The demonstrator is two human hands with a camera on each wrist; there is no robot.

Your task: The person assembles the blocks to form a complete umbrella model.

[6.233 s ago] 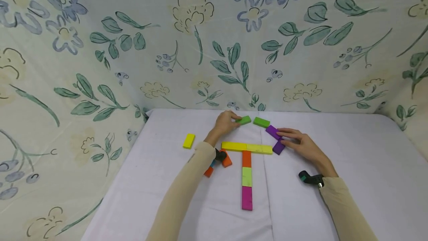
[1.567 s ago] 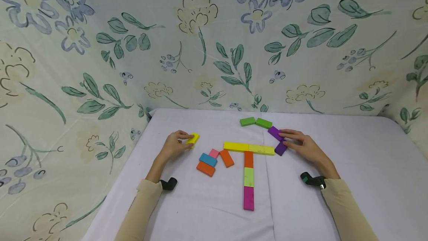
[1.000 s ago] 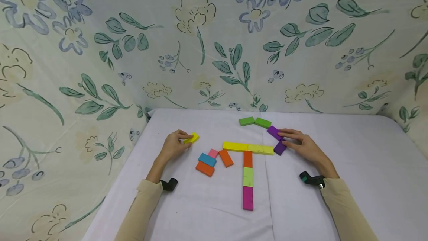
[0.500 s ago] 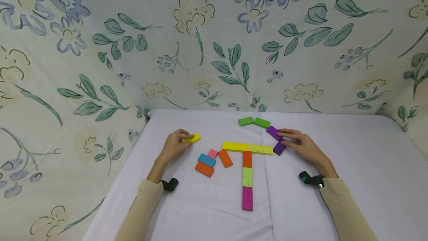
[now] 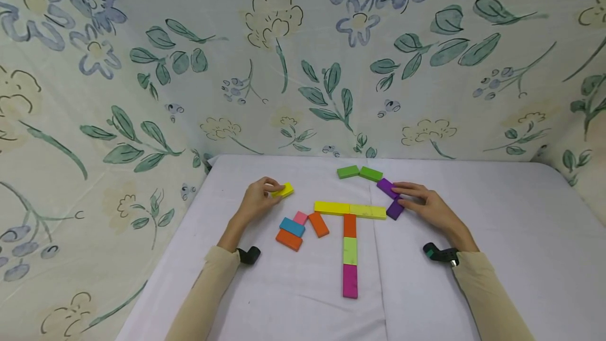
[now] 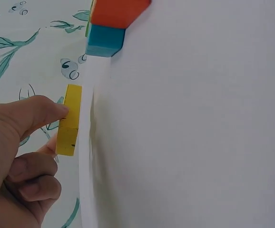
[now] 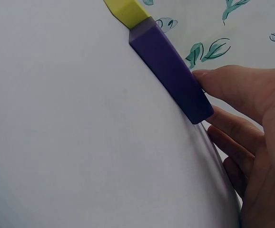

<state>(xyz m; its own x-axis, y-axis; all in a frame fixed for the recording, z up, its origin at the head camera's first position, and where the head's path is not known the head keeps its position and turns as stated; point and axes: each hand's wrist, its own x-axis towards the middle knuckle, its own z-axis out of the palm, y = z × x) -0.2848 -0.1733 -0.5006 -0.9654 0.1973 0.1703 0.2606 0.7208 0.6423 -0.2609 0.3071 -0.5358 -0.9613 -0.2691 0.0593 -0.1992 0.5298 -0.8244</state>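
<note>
1. Yellow block (image 5: 285, 190), left of centre in my head view: the left hand (image 5: 258, 201) pinches it between thumb and fingers, and my left wrist view shows the thumb pressed on one face. I cannot tell whether it touches the white cloth (image 5: 416, 304).
2. At right of centre I have the right hand (image 5: 434, 209), its fingers reaching out loosely spread; the fingertips touch the upper purple block (image 5: 386, 188) and the thumb lies at the lower purple block (image 5: 394, 209).
3. In mid-frame I see a long yellow block (image 5: 331, 208) end to end with a pale yellow block (image 5: 367, 211); beneath them an orange block (image 5: 350, 225), a lime block (image 5: 350, 251) and a magenta block (image 5: 350, 281) run down in a column.
4. Above, I make out the left green block (image 5: 347, 172) and the right green block (image 5: 371, 173), which leads towards the purple pair.
5. Below the left hand's block, I find a pink block (image 5: 300, 218), a blue block (image 5: 292, 227), a lower orange block (image 5: 289, 239) and a tilted orange block (image 5: 319, 224).
6. Floral fabric (image 5: 303, 67) fills my upper frame.
</note>
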